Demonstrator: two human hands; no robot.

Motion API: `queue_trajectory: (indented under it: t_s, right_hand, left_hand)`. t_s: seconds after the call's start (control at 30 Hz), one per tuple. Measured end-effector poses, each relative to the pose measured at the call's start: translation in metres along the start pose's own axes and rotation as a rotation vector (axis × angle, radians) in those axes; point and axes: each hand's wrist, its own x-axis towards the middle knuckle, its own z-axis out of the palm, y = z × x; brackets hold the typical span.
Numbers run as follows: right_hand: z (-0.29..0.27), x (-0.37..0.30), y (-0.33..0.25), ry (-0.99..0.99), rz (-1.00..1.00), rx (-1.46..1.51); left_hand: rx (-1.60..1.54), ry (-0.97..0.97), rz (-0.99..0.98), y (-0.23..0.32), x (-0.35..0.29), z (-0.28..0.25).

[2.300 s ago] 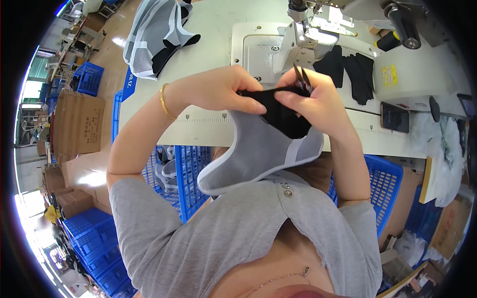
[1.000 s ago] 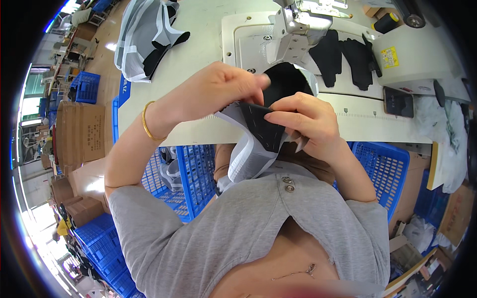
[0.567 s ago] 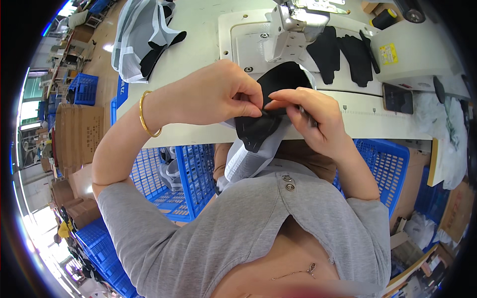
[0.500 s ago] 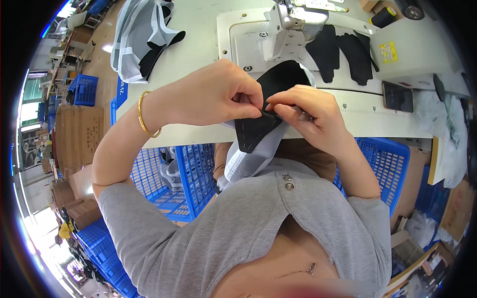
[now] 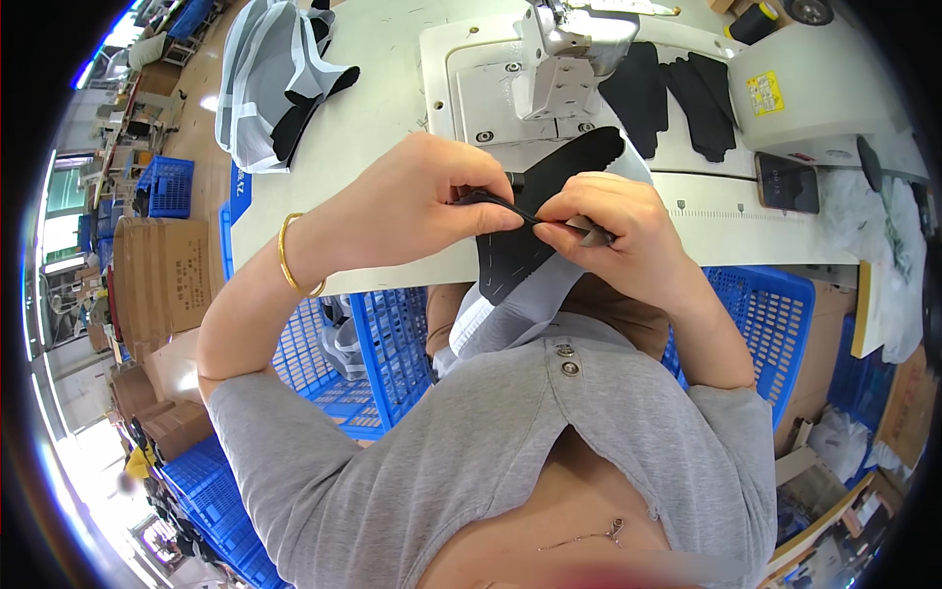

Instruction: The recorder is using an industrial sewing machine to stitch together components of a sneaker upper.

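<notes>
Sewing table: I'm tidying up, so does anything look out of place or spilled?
Nothing looks spilled. The phone at the right of the table seems mildly out of place among sewing work. The cloth pinched by the left hand and right hand looks folded, not damaged.

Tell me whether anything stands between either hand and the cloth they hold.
Nothing visible does: the left hand and right hand both pinch the cloth directly, at a black fold. The sewing machine stands beyond them, not in between.
</notes>
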Motion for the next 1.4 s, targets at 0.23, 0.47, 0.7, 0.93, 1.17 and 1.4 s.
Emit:
queue_trajectory:
  t_s: [0.23, 0.47, 0.7, 0.93, 1.17, 1.4]
  right_hand:
    - [-0.001, -0.002, -0.002, 0.03, 0.026, 0.018]
    - [-0.002, -0.003, -0.003, 0.083, 0.061, 0.029]
    - [-0.007, -0.003, -0.004, 0.076, 0.217, 0.14]
    - [-0.014, 0.003, -0.013, 0.165, 0.395, 0.228]
    - [-0.02, 0.026, -0.006, 0.391, 0.389, 0.327]
    - [-0.03, 0.042, 0.0, 0.472, 0.345, 0.357]
  left_hand:
    - [-0.317, 0.097, -0.202, 0.0, -0.003, 0.007]
    - [-0.543, 0.188, -0.312, -0.01, -0.003, 0.009]
    - [-0.469, 0.238, -0.247, -0.013, -0.002, 0.006]
    - [-0.431, 0.281, -0.242, -0.011, 0.022, -0.016]
    - [-0.55, 0.352, -0.178, -0.025, 0.066, -0.043]
    - [-0.807, 0.498, -0.2, -0.023, 0.082, -0.052]
